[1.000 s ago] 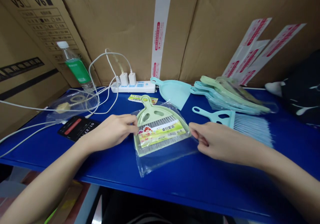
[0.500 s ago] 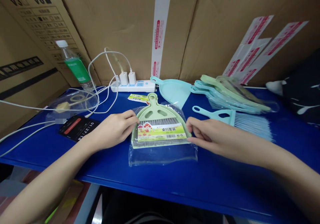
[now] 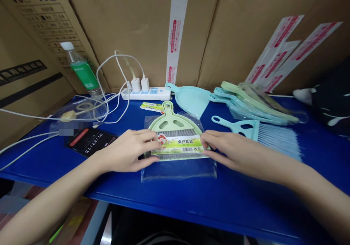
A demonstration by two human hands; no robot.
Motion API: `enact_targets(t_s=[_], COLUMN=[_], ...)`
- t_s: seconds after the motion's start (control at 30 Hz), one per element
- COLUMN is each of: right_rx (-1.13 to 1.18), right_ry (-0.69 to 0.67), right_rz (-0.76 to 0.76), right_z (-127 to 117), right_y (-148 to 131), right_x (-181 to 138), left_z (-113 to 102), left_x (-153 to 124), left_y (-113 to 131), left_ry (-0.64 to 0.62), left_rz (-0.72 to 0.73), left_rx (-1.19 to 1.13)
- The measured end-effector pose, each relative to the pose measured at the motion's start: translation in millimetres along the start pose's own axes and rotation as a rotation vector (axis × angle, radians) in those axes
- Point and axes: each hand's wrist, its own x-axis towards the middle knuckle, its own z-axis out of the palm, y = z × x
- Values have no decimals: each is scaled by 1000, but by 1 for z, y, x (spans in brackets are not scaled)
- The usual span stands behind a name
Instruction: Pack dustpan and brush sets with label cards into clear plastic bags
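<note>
A light green dustpan and brush set lies on the blue table, its handle pointing away from me. Grey brush bristles show inside the pan, behind a yellow-green printed label. Clear plastic film spreads past the near edge. My left hand is closed at the left side, its fingertips over the label's left end. At the other side my right hand pinches the right edge near the label's end. The set rests flat between both hands.
A blue dustpan, a blue brush and a stack of wrapped sets lie behind and right. A loose label, power strip, white cables, phone and bottle are left. Cardboard boxes stand behind.
My left hand has moved right and slightly nearer, from the pan's left edge to over the label's left end. My right hand has shifted slightly left. The set stays in place.
</note>
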Motion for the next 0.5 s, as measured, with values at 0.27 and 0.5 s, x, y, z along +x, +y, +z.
enact_targets(t_s=[0.27, 0.5], right_rx=[46, 26], right_ry=[15, 48], right_rz=[15, 46], right_z=[-2, 2], right_y=[-3, 0], right_x=[-4, -1], left_z=[0, -1], left_x=[2, 3], left_y=[2, 0], left_ry=[18, 6], left_rz=[-38, -26], left_rx=[41, 9])
